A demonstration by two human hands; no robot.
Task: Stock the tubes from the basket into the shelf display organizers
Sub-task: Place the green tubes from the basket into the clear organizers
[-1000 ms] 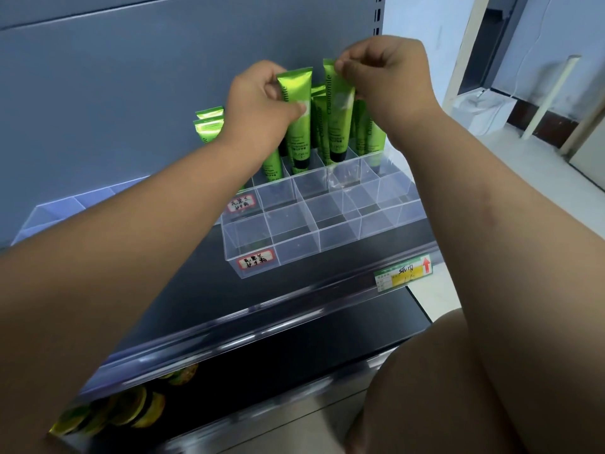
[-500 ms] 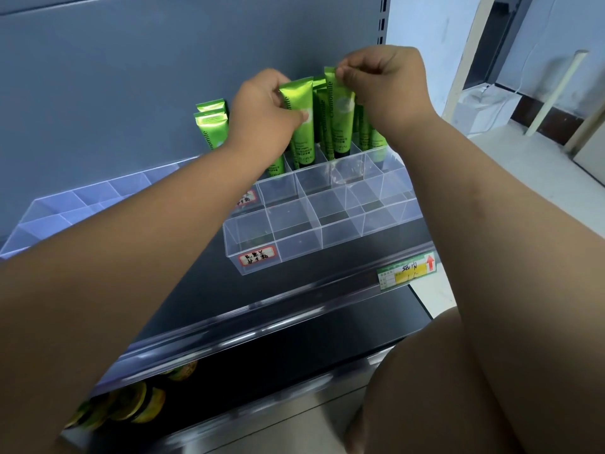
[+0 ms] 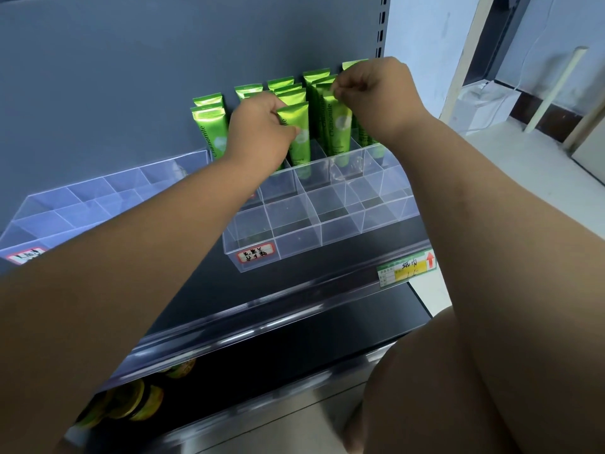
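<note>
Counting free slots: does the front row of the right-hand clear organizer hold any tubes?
No, the front compartments of the organizer stand empty; the green tubes sit only in its back rows.

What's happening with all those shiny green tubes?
A person is filling a clear organizer on a store shelf with green tubes. The left hand grips one tube upright in a slot, and the right hand pinches the top of a second tube beside it. The back slots hold tubes; the front slots have none.
</note>
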